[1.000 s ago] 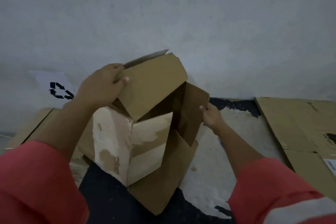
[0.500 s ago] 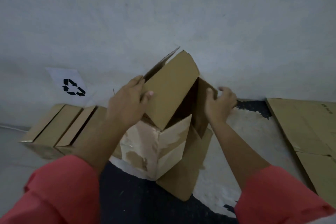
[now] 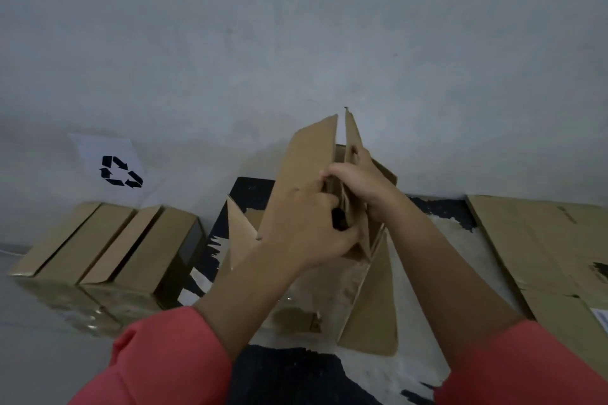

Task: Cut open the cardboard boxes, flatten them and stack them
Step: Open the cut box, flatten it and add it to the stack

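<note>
A brown cardboard box (image 3: 309,158), cut open and partly collapsed, stands upright on the floor in front of me, its walls squeezed close together and its flaps sticking up. My left hand (image 3: 306,227) grips the left wall with the fingers curled over its inner edge. From the right, my right hand (image 3: 358,187) pinches the folded walls at the top. A loose lower flap (image 3: 371,316) hangs toward me.
Two uncut boxes (image 3: 108,250) lie side by side at the left against the wall. A white sheet with a black recycling sign (image 3: 115,168) leans on the wall. Flattened cardboard (image 3: 552,256) lies at the right. A black-and-white painted floor patch (image 3: 296,378) lies beneath me.
My hands have come together and pressed the box's open walls shut, so the box is now much narrower. My view has shifted, showing more of the boxes at the left.
</note>
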